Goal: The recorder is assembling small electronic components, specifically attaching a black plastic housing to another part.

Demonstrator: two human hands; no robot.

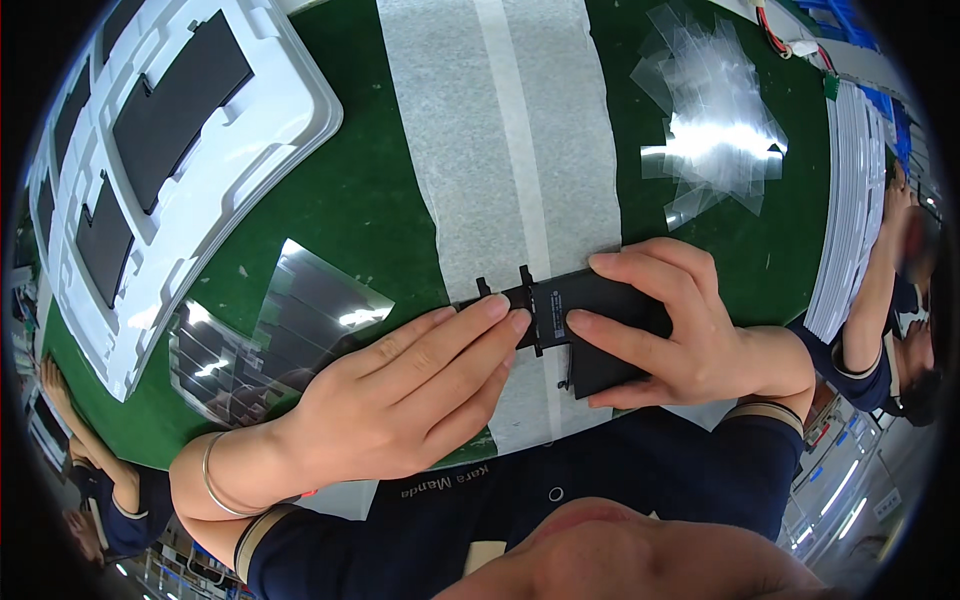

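Note:
A flat black battery pack (600, 365) with small tabs and a printed label lies on a pale cloth strip near the table's front edge. My right hand (690, 335) grips its right part, with fingers at the upper and lower edges and one fingertip beside the label. From the left, my left hand (400, 395) reaches over the pack's narrower left part. Its fingers are stretched out, close together and flat on the black surface, hiding most of that end. The left thumb cannot be seen.
White molded trays (290, 85) with black flat packs fill the upper left. Clear film sheets (310, 310) lie by my left forearm. More transparent film pieces (715, 120) are heaped upper right. A stack of white trays (850, 200) stands at the right edge. Other people work at both sides.

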